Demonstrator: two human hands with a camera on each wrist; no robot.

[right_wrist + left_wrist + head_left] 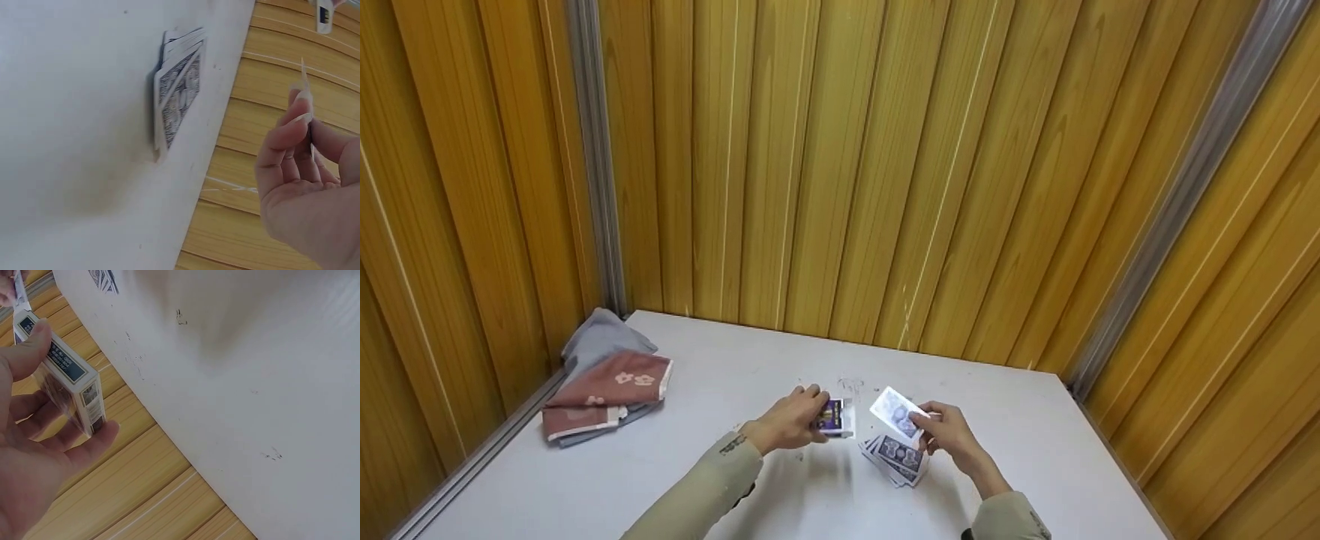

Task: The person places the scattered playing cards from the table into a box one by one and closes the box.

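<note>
My left hand (pixel 791 420) grips a small card box (pixel 70 368) above the table, thumb on one narrow side and fingers round the other. The box's end toward the right hand looks open in the head view. Between thumb and fingers, my right hand (pixel 952 435) pinches a playing card (pixel 896 411), pale with a patterned back; whether it is one card or a few, I cannot tell. Just below that hand a loose, fanned pile of playing cards (pixel 901 456) lies on the table, dark patterned backs up. The right wrist view shows the pile (pixel 180 90) apart from the hand.
A folded red cloth with white flowers (pixel 611 394) lies with a grey-blue cloth (pixel 604 337) at the table's left back corner. The white table (pixel 720 360) meets wood-patterned walls (pixel 840 165) at the back and sides. Small dark marks speckle its surface.
</note>
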